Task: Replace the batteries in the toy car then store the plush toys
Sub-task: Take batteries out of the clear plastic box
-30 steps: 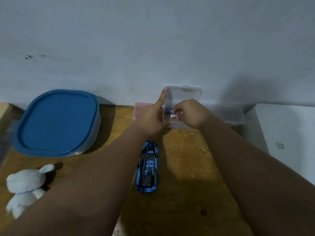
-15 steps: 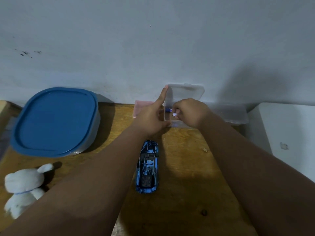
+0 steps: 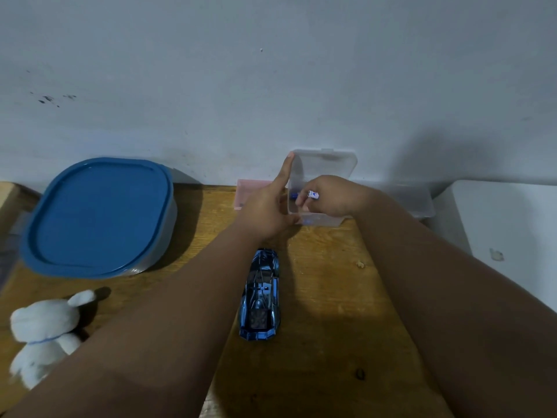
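A shiny blue toy car (image 3: 261,295) lies lengthwise in the middle of the wooden table (image 3: 325,312). Behind it by the wall stands a small clear plastic box (image 3: 324,220) with its lid (image 3: 327,167) raised. My left hand (image 3: 268,208) holds the box at its left side, forefinger stretched up along the lid's edge. My right hand (image 3: 334,196) reaches into the box and pinches a small white and blue battery (image 3: 312,194). Another blue battery (image 3: 294,195) shows inside. A white plush toy (image 3: 42,333) sits at the table's left front.
A large container with a blue lid (image 3: 99,217) stands at the back left. A pink flat item (image 3: 250,191) lies behind my left hand. Another clear box (image 3: 417,203) sits right of the open one, beside a white surface (image 3: 512,236). The wall is close behind.
My right hand has lifted slightly inside the box, and the battery now shows above my fingers. The left hand keeps its hold on the box.
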